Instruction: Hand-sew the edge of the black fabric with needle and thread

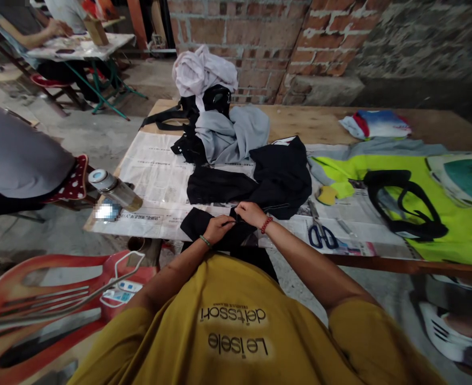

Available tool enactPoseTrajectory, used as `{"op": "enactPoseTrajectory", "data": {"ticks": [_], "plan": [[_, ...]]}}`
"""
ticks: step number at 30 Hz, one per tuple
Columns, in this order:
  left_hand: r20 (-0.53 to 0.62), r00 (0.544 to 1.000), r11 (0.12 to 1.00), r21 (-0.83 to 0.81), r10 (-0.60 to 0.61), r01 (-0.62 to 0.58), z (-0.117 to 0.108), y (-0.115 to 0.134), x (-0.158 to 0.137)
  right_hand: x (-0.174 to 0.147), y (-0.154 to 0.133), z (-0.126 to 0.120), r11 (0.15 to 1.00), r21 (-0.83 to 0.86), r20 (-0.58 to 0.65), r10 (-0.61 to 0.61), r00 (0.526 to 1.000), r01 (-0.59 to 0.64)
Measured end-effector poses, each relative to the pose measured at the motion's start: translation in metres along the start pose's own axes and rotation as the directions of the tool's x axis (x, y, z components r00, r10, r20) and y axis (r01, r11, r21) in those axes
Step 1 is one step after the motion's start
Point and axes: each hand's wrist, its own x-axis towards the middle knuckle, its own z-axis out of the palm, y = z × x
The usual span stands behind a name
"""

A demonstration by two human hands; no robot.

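Observation:
A black garment, perhaps trousers, lies spread over the newspaper, one part reaching the table's front edge. At that edge my left hand is closed, pinching a fold of the dark cloth between thumb and fingers. Just right of it and almost touching, my right hand is closed in a pinch at the same fold. A thin pale line shows between the fingertips; whether it is a needle or thread I cannot tell. Blue-handled scissors lie to the right of my right hand, near a yellow sponge-like piece.
Newspaper covers the wooden table. A bottle stands at the left edge. Grey cloth is heaped behind the garment. Right are a fluorescent yellow garment, a black strap and an iron. A red chair stands left.

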Motion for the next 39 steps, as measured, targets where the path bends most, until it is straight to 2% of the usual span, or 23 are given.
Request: {"op": "enactPoseTrajectory", "data": {"ticks": [5,14,21,25,27,29,31,33,35,39], "plan": [[0.003,1.0,1.0,0.0,-0.015,0.015,0.0,0.001,0.0,0.001,0.002,0.003,1.0,0.007,-0.019,0.03,0.999,-0.03],[-0.006,1.0,1.0,-0.003,-0.027,0.027,0.001,0.0,-0.001,0.001,0.0,0.004,0.998,-0.026,0.038,-0.054,0.998,0.055],[-0.055,0.99,0.989,-0.077,-0.129,0.125,0.001,-0.001,-0.001,-0.005,-0.004,0.006,0.988,-0.066,0.104,-0.135,0.985,0.142],[-0.039,0.981,0.972,-0.143,-0.191,0.184,-0.001,0.0,0.001,-0.007,-0.003,0.003,0.976,-0.133,0.151,-0.153,0.977,0.174],[-0.033,0.975,0.961,-0.177,-0.222,0.213,-0.002,0.002,0.003,-0.006,-0.002,-0.004,0.958,-0.166,0.096,-0.22,0.971,0.233],[-0.036,0.966,0.949,-0.202,-0.255,0.243,-0.003,0.004,0.003,-0.008,-0.001,-0.013,0.944,-0.178,-0.117,-0.3,0.947,0.277],[-0.034,0.957,0.937,-0.219,-0.287,0.274,-0.004,0.006,0.004,-0.015,0.0,-0.02,0.934,-0.177,-0.374,-0.356,0.857,0.31],[-0.024,0.948,0.925,-0.232,-0.316,0.302,-0.005,0.007,0.004,-0.028,0.004,-0.021,0.913,-0.185,-0.491,-0.407,0.77,0.364],[-0.015,0.94,0.915,-0.239,-0.34,0.326,-0.006,0.008,0.004,-0.043,0.011,-0.013,0.884,-0.202,-0.475,-0.465,0.747,0.421],[0.016,0.936,0.91,-0.229,-0.351,0.345,-0.006,0.006,0.006,-0.064,0.026,0.016,0.846,-0.26,-0.36,-0.532,0.766,0.466]]}}
